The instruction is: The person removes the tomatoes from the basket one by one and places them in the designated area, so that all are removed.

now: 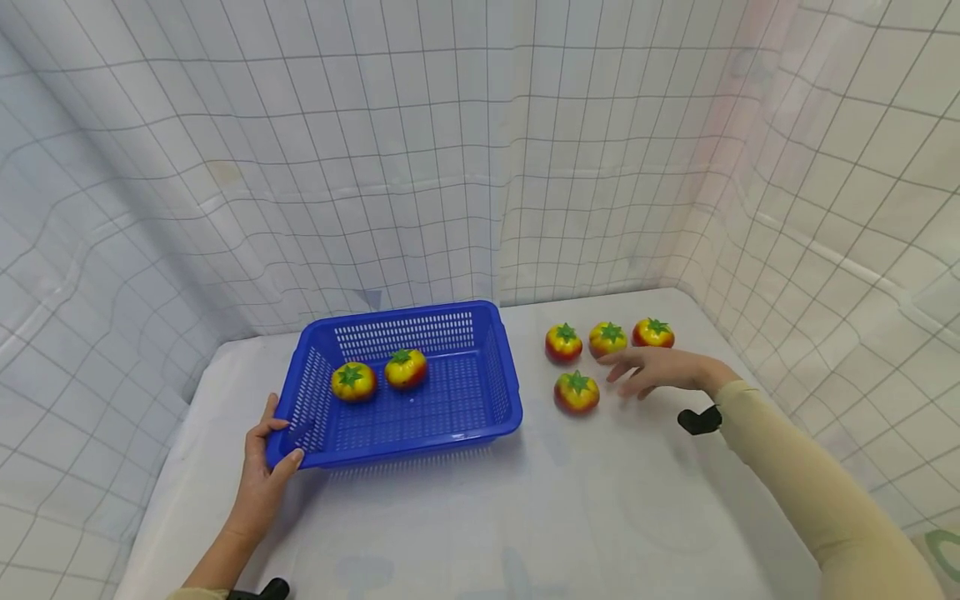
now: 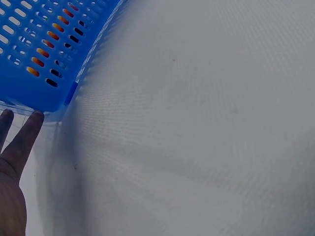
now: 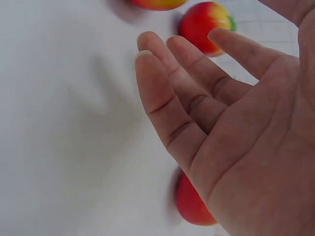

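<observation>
A blue plastic basket [image 1: 408, 437] with slotted walls stands left of centre in the head view. Inside it, toward the left, lie two red-and-yellow toy fruits with green star-shaped tops, one fruit [image 1: 354, 382] beside another [image 1: 406, 368]. My left hand [image 1: 262, 462] holds the basket's near left corner, thumb on the front rim and fingers at the left side. To the right, my right hand [image 1: 667, 369] hovers over the table, fingers loosely bent and holding nothing. Its fingertips are near a front fruit [image 1: 577, 392] and a back fruit [image 1: 607, 339].
Two more fruits, one to the left [image 1: 563, 343] and one behind the right hand [image 1: 652, 332], sit in the back row. A white cloth covers the table [image 1: 480, 525]. White grid-patterned curtains [image 1: 420, 167] enclose the back and sides.
</observation>
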`<state>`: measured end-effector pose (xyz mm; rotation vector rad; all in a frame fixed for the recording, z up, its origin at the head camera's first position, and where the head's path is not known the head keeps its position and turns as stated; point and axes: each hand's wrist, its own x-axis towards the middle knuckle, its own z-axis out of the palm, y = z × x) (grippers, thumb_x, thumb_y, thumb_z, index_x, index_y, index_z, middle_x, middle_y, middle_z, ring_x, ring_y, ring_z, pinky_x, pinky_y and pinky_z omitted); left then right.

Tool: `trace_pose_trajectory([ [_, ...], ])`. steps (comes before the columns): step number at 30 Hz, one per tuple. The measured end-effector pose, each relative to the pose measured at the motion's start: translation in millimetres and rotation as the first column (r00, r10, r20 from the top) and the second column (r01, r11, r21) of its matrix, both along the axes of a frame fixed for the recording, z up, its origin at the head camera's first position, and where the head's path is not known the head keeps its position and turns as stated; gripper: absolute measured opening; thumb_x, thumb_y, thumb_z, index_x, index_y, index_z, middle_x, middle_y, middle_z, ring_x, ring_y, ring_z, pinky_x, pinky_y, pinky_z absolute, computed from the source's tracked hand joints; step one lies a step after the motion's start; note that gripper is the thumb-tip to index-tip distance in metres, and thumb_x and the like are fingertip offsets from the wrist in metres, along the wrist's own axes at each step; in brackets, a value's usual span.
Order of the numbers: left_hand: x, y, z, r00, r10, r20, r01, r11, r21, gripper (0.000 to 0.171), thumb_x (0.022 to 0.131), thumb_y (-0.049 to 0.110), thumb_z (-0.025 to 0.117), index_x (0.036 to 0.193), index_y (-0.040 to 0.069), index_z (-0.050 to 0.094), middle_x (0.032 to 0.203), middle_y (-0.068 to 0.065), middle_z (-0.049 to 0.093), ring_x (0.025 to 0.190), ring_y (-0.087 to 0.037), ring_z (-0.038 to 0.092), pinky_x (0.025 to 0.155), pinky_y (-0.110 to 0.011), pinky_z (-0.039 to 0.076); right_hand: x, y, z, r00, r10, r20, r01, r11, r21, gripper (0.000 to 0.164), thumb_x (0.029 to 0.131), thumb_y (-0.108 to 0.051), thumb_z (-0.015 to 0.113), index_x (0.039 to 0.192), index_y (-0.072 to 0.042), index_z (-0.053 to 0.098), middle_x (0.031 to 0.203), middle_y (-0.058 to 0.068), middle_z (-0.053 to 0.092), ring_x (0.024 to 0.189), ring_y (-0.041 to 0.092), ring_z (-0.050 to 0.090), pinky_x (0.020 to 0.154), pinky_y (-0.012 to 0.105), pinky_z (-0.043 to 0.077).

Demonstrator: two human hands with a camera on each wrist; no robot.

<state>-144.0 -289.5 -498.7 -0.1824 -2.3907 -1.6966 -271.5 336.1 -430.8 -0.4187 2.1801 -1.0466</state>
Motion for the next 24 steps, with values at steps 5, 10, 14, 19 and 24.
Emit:
trace_pose_trajectory([
  [5, -0.7, -0.2, -0.8, 1.000, 0.002, -0.007, -0.002, 1.000, -0.006, 0.044, 0.102, 0.011, 0.052, 0.138, 0.008, 0.025, 0.172, 0.006, -0.001, 0.157, -0.019, 0.001, 0.106, -0.008, 0.027, -2.3, 3.0, 17.1, 0.998, -0.008, -0.055, 0.006, 1.000, -0.029, 0.068, 0.096, -0.028, 0.069, 0.156, -0.013, 0.040, 0.146, 0.018, 0.051, 0.125, 0.027, 0.055, 0.098, 0.042, 0.051],
  [10, 0.0, -0.8, 0.5, 1.000, 0.005, 0.013, -0.005, 1.000, -0.010, 0.043, 0.103, 0.012, 0.052, 0.138, 0.013, 0.025, 0.172, 0.008, 0.002, 0.157, -0.020, 0.002, 0.102, -0.007, 0.030, -6.7, -10.0, 38.2, 0.992, -0.010, -0.124, 0.004, 0.999, -0.047, 0.064, 0.095, -0.033, 0.072, 0.152, -0.023, 0.046, 0.140, 0.010, 0.058, 0.121, 0.026, 0.059, 0.097, 0.043, 0.051],
  [14, 0.2, -1.1, 1.6, 1.000, -0.014, 0.012, 0.014, 1.000, 0.012, 0.041, 0.104, 0.010, 0.051, 0.136, 0.013, 0.026, 0.172, 0.006, 0.002, 0.157, -0.024, 0.003, 0.101, -0.007, 0.032, -10.9, -28.7, 52.1, 0.986, 0.014, -0.166, -0.027, 0.996, -0.079, 0.058, 0.095, -0.034, 0.071, 0.149, -0.031, 0.049, 0.138, 0.009, 0.059, 0.118, 0.027, 0.061, 0.101, 0.048, 0.048],
  [19, -1.5, -0.6, 1.9, 0.999, -0.036, 0.007, 0.036, 0.999, 0.034, 0.039, 0.103, 0.007, 0.049, 0.134, 0.014, 0.027, 0.172, 0.004, 0.003, 0.156, -0.030, 0.004, 0.098, -0.006, 0.035, -15.3, -57.9, 62.2, 0.986, 0.030, -0.166, -0.054, 0.988, -0.144, 0.055, 0.095, -0.034, 0.070, 0.147, -0.035, 0.052, 0.144, 0.011, 0.056, 0.123, 0.029, 0.059, 0.105, 0.055, 0.044],
  [24, -2.3, -2.3, 1.1, 0.999, -0.041, 0.008, 0.040, 0.998, 0.046, 0.039, 0.103, 0.005, 0.049, 0.134, 0.013, 0.027, 0.172, 0.003, 0.003, 0.156, -0.033, 0.003, 0.096, -0.006, 0.036, -19.0, -90.9, 71.8, 0.979, 0.051, -0.199, -0.081, 0.986, -0.144, 0.053, 0.094, -0.040, 0.071, 0.144, -0.041, 0.053, 0.139, -0.004, 0.060, 0.125, 0.022, 0.058, 0.107, 0.050, 0.040],
])
